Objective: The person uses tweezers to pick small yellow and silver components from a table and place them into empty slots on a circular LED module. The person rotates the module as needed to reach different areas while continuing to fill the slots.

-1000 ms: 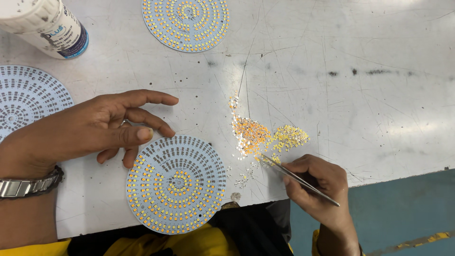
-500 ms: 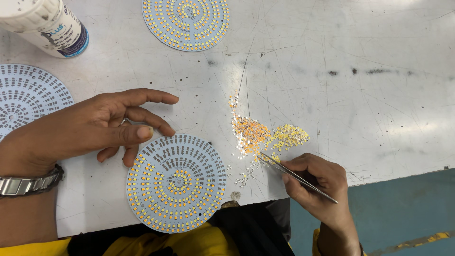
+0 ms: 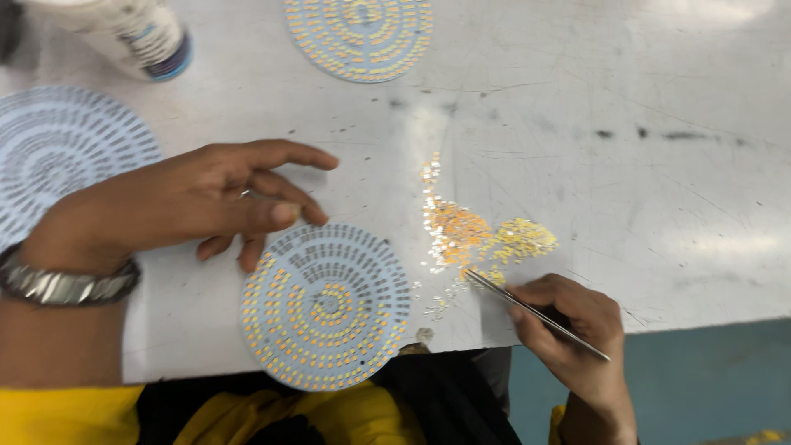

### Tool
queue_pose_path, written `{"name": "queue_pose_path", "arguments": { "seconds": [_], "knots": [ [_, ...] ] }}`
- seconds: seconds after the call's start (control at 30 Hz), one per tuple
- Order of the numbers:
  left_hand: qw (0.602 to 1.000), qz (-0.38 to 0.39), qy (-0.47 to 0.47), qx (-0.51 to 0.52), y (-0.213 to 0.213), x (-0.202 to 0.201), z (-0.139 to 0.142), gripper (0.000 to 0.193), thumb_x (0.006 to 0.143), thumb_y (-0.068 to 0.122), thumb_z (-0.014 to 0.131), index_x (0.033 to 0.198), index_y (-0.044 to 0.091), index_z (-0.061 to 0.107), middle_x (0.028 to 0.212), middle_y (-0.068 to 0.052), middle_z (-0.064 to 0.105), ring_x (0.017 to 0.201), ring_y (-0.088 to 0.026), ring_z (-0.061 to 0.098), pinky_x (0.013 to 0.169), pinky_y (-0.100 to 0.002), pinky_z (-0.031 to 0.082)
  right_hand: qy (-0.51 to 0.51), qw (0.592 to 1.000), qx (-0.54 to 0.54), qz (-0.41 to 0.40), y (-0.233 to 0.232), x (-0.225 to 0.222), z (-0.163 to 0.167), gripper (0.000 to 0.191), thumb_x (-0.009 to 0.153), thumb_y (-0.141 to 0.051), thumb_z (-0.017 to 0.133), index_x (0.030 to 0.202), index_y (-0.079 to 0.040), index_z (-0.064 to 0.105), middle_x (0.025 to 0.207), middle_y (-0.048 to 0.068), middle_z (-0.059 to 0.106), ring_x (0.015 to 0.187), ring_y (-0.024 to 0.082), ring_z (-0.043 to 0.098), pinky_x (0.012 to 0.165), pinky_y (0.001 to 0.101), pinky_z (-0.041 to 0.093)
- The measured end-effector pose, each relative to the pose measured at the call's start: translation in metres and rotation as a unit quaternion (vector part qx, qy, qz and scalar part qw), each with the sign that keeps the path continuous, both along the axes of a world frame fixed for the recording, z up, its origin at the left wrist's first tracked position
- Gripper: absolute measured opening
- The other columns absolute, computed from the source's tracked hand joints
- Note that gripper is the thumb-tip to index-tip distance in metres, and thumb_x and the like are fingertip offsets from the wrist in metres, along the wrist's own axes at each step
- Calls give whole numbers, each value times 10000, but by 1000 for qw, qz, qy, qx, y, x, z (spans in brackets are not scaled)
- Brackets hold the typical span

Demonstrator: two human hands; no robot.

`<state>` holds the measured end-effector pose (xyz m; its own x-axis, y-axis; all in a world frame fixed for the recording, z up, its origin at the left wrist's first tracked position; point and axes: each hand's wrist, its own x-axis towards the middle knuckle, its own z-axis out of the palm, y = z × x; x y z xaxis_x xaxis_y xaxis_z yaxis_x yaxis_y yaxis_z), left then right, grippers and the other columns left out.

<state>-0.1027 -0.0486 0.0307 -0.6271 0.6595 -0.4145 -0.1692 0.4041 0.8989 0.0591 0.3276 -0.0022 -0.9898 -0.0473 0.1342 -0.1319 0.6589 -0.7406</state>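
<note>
Round board at table near edge, chip pile just right, tweezers touching pile.

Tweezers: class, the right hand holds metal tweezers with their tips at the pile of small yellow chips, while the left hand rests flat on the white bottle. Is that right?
One detail is wrong. In the head view the left hand rests on the table, fingertips at the edge of the round board, not on the white bottle. The right hand does hold the tweezers at the chip pile.
</note>
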Motion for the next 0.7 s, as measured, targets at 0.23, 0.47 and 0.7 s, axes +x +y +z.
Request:
{"name": "queue_pose_path", "arguments": {
  "seconds": [0.23, 0.47, 0.7],
  "knots": [
    [997, -22, 32, 59, -3, -1, -4, 822, 790, 516, 656, 1492, 140, 456, 1065, -67, 805, 488, -99, 699, 318, -203, 450, -16, 988, -42, 147, -28, -4, -4, 168, 738, -79, 789, 878, -11, 728, 715, 67, 701, 567, 131, 662, 513, 252, 480],
    [998, -17, 43, 40, -1, -2, -4, 862, 769, 545, 670, 1495, 129, 465, 934, -81, 825, 441, -115, 717, 301, -209, 452, -9, 975, -48, 216, -35, -16, -3, 177, 761, -95, 783, 907, -19, 719, 728, 58, 701, 605, 135, 690, 537, 248, 508],
    [999, -2, 46, 5, 3, -1, -2, 831, 772, 503, 667, 1501, 150, 485, 898, -89, 823, 458, -131, 731, 302, -225, 447, -90, 963, -77, 242, -22, -41, 1, 192, 761, -48, 776, 938, 17, 742, 737, 74, 707, 593, 139, 658, 523, 269, 475]
  ]
}}
